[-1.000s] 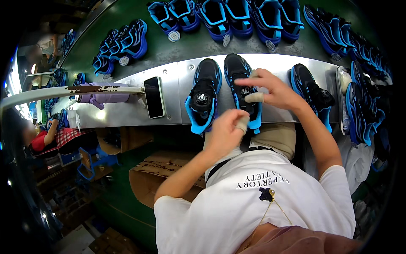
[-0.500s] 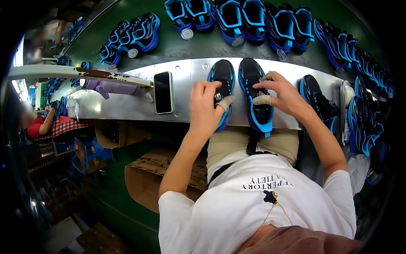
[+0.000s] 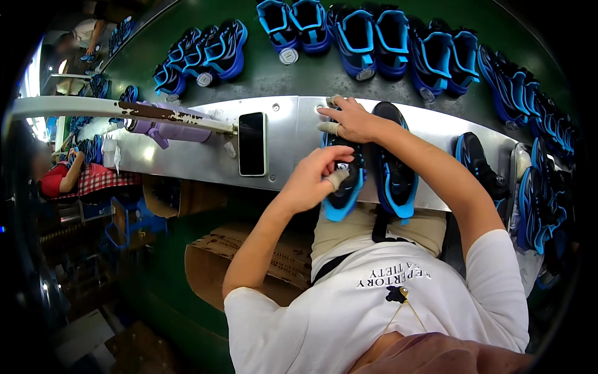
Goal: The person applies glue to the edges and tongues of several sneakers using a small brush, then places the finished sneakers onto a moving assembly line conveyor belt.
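Observation:
Two black-and-blue sneakers stand side by side on a metal ledge (image 3: pixel 289 134), toes pointing away from me. My left hand (image 3: pixel 313 179) is at the left sneaker (image 3: pixel 346 201), its thumb and fingers pinched at the tongue beside a round pale emblem. Over that sneaker's toe lies my right hand (image 3: pixel 350 121), fingers stretched out toward the left. My right forearm crosses above the right sneaker (image 3: pixel 397 184), which neither hand holds. Pale finger covers sit on some fingertips of both hands. The toe of the left sneaker is hidden under the right hand.
A phone (image 3: pixel 252 144) and a lilac bottle (image 3: pixel 187 132) are left of the sneakers, beside a chipped white metal bar (image 3: pixel 168 113). More sneakers (image 3: pixel 355 43) line the green surface beyond. Another sneaker (image 3: pixel 476 159) stands right. An opened cardboard box (image 3: pixel 215 268) sits below; a co-worker (image 3: pixel 59 181) is far left.
My right hand has left the right sneaker and crossed leftward to the left sneaker's toe. My left hand stays at the left sneaker's tongue. The whole view has shifted slightly.

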Available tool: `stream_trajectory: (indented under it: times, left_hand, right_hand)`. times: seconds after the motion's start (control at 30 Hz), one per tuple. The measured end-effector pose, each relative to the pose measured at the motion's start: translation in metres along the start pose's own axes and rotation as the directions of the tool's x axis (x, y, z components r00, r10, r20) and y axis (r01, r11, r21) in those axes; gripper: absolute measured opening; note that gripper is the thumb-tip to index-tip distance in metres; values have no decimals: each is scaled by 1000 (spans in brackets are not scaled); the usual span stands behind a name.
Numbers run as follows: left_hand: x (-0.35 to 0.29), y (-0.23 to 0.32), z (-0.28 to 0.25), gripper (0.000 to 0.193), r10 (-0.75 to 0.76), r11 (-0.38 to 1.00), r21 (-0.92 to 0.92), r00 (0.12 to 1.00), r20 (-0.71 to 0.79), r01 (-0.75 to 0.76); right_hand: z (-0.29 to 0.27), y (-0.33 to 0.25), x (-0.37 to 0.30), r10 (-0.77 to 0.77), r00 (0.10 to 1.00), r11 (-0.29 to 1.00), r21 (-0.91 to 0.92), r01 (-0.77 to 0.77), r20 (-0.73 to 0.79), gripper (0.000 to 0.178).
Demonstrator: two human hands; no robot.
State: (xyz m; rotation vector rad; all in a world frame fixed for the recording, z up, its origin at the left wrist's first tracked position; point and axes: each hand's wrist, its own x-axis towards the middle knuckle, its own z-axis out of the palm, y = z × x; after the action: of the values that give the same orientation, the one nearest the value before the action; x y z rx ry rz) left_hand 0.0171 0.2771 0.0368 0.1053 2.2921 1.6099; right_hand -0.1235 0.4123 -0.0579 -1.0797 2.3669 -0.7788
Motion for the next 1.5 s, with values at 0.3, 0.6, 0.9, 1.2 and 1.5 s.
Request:
stream_trajectory:
  times: [0.3,0.6,0.9,1.2,1.5]
  left_hand:
    - [-2,-1,13,30,110,992,69,994,8,-110]
    - [1,0,26,29,217,961,183,975,-44,-206]
    - [-3,5,32,41,202,951,266,967,-153,-156]
    - [-5,-3,28,46,230,960,194,965,-123,-204]
    - [-4,-8,28,50,187,978,107,980,-69,-179]
  right_hand:
    - [6,3,9,-113,993,993,-22,112,-36,48]
    - [8,1,9,-110,990,994,-12,109,-90,44]
    - [13,8,11,-77,983,997,-18,75,-166,40]
    - [12,7,11,-62,983,997,23,68,-174,40]
    - [11,8,9,-80,975,994,53,93,-207,37]
